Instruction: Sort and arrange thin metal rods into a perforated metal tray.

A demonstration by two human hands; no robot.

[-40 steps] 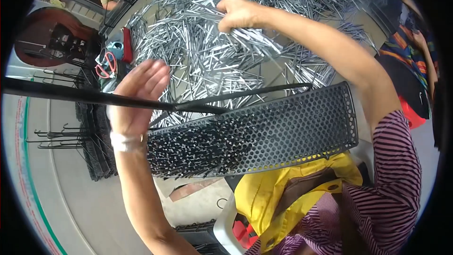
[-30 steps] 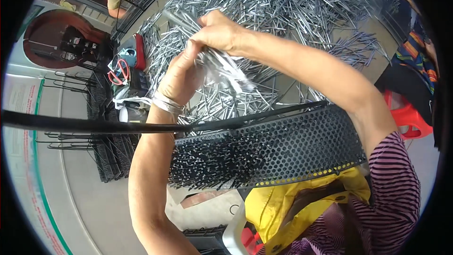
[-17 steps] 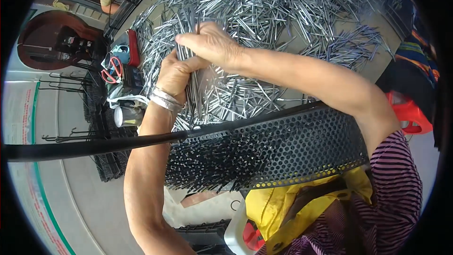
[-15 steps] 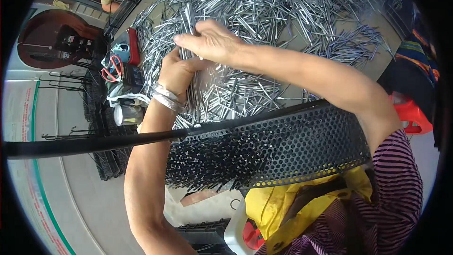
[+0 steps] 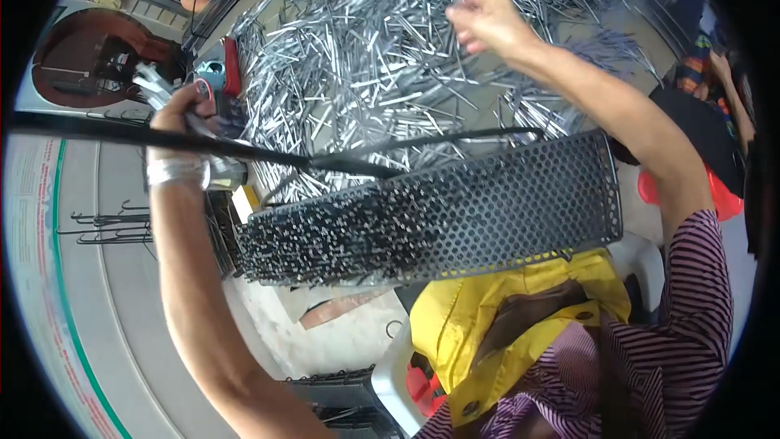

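My left hand (image 5: 185, 112), at the left, is closed round a bundle of thin silvery rods (image 5: 154, 85); their tips are blurred and stick out past the fingers. My right hand (image 5: 491, 19) is over the far pile of loose silvery rods (image 5: 382, 73), fingers curled together; whatever may be in them does not show. In front of me a long black perforated rack (image 5: 520, 211) lies tilted. Many dark rods with shiny tips (image 5: 341, 232) stand packed in the holes of its left part, while the holes on the right show bare.
A black bar (image 5: 260, 152) crosses in front of my left wrist. Past that hand are a light-blue object (image 5: 211, 73) and a red case (image 5: 231, 65). Black wire hooks (image 5: 110, 228) hang at the left. A yellow apron (image 5: 455, 309) covers my lap. Another person's arm (image 5: 735, 97) shows at far right.
My hands have parted: the left swung left with the rods, the right moved right and farther over the pile. The rack now appears farther left and less covered.
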